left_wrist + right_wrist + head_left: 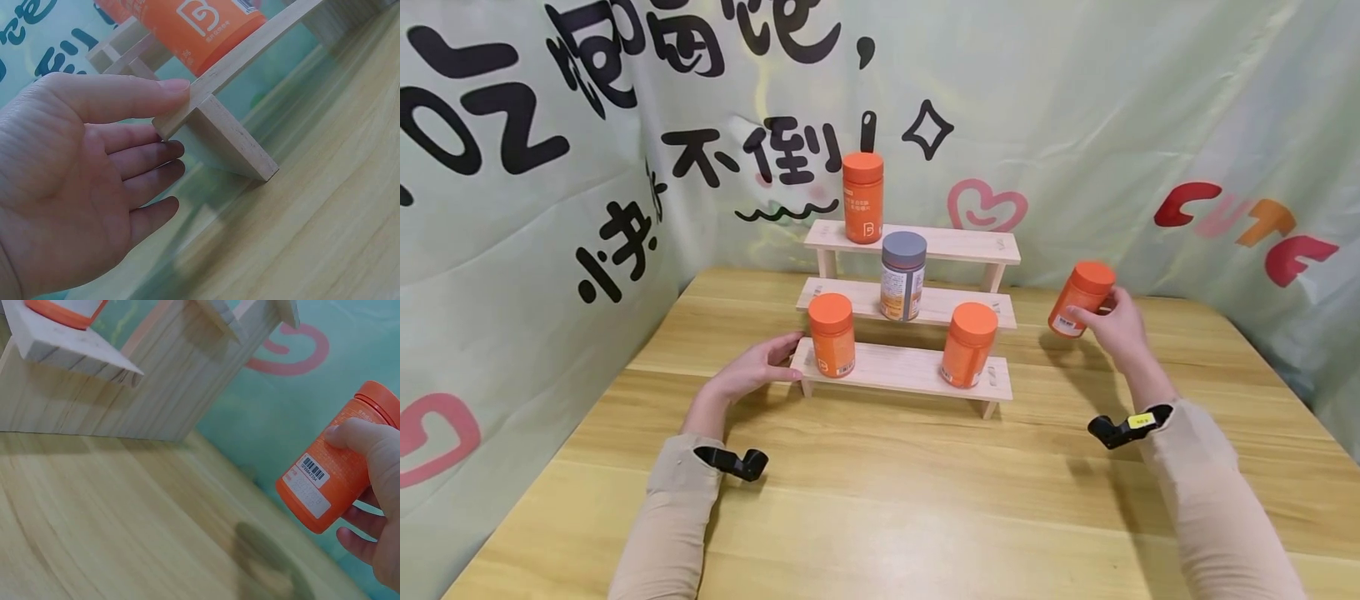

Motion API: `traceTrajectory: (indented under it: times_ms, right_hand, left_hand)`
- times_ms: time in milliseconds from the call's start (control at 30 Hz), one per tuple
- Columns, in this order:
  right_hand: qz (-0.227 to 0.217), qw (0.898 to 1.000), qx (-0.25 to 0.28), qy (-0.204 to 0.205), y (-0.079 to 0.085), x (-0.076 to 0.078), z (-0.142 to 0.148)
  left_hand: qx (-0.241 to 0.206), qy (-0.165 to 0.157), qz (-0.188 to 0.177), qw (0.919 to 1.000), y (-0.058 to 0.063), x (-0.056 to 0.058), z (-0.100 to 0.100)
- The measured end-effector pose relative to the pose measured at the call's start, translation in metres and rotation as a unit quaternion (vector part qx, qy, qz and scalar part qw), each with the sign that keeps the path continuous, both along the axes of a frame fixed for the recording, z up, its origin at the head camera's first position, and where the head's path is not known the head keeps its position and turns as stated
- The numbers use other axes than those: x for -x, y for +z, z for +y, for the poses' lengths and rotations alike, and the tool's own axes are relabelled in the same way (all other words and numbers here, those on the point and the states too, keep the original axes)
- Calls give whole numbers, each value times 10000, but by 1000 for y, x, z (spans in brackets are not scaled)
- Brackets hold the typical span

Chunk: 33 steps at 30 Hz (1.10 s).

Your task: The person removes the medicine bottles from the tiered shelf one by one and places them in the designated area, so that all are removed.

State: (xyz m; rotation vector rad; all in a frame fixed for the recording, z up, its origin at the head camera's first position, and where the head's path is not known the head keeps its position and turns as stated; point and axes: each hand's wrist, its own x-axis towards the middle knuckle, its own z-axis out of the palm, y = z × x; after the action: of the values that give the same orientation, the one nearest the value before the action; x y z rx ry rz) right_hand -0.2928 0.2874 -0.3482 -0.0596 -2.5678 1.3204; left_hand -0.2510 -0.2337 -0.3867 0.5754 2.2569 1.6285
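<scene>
At the right, my right hand [1120,325] grips an orange bottle [1081,300], tilted and raised over the table. In the right wrist view the thumb lies across the bottle [331,459] above its barcode label. My left hand [760,367] holds the left end of a three-step wooden display rack [895,367] at its lowest step. From the left wrist, the thumb [144,99] rests at the board's end, and the index fingertip is hidden behind it. On that lowest step stand two orange bottles, one at left [832,337], one at right [970,346].
A grey-capped bottle [903,279] stands on the middle step, and another orange bottle [862,200] on the top step's left part. Behind the wooden table [880,500] hangs a pale green printed cloth [1075,125], which also runs along the left side.
</scene>
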Motion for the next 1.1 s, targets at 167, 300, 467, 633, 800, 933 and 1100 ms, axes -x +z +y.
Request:
traceTrajectory:
  times_ms: [167,300,467,633,800,933,1100]
  right_hand:
    - [-127,9999,53,-87,-7,0,-1]
    - [-182,9997,65,-132,-13,1,0]
    - [-162,9998,74,-85,-21,3,0]
    - [-149,9999,58,-57,-28,5,-1]
    - [-176,9998,59,-81,-31,6,-2]
    - [-208,9998,59,-49,-33,6,-1]
    - [-223,9997,72,-9,-35,6,0]
  left_hand:
    - [3,11,-3,10000,0,0,0]
    - [-2,1,-11,10000,1,0,1]
    - [-20,21,-27,10000,2,0,1]
    - [-24,26,-43,10000,2,-1,1]
    - [14,47,-30,10000,2,-1,1]
    - [66,63,-12,10000,2,-1,0]
    - [51,51,-7,10000,1,-1,0]
